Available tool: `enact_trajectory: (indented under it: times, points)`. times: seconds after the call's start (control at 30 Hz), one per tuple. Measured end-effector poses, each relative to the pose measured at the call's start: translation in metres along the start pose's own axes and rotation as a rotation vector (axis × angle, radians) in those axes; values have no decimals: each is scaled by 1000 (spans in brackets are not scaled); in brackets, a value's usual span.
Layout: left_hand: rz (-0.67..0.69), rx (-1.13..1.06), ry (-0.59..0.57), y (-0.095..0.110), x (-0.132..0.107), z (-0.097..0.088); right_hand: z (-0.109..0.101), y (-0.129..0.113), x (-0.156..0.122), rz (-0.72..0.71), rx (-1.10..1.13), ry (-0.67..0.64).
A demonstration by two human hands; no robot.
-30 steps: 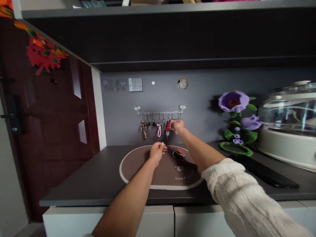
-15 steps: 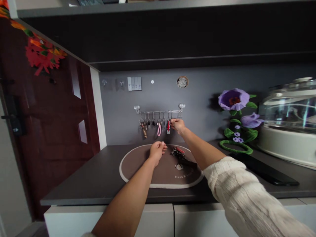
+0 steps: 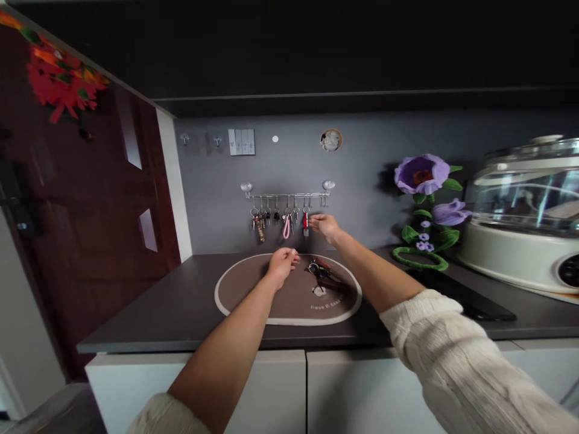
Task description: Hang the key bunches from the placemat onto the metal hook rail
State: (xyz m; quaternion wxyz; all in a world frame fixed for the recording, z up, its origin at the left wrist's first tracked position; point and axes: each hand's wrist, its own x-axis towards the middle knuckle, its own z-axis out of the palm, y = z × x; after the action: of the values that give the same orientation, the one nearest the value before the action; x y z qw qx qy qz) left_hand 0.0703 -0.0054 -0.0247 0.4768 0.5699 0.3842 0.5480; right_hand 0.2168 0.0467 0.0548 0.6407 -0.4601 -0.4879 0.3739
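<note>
Left hand (image 3: 281,265), fingers curled, contents undeterminable, above the pale-rimmed oval mat (image 3: 237,283). Metallic rack (image 3: 289,195) bearing keys (image 3: 261,222), red tag (image 3: 306,219) rightmost. Right hand (image 3: 324,226), fingertips beside the tag, grip undeterminable. Rounded white appliance (image 3: 511,253), clear-walled, contents obscured by reflections.

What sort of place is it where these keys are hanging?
Probably a home entryway: a dark red door at the left, keys hanging from a wall rail, and a dark countertop close by.
</note>
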Motion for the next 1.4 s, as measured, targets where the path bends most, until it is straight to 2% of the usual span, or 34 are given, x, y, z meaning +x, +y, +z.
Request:
enact_trajectory:
  times: [0.2,0.43,0.57,0.73,0.9,1.03,1.2,1.4]
  points:
    - [-6,-2,-25,-2,2,-1,-8,1,-21,28,37,-74]
    - [21,29,-49,-3,1,-2,-15,6,-61,37,-23,-156]
    - [26,57,-66,-4,2,-3,-24,17,-79,-24,-175,-174]
    - [21,81,-103,-8,5,-5,-39,29,-86,-97,-469,-351]
    - [50,132,-128,-9,4,-5,-44,33,-85,-166,-742,-377]
    - [51,151,-138,-6,1,-4,-42,32,-85,-135,-884,-376]
    - [58,177,-138,-3,-2,-3,-42,35,-83,-82,-821,-410]
    - [98,208,-149,-4,0,-3,-41,38,-80,-142,-652,-399]
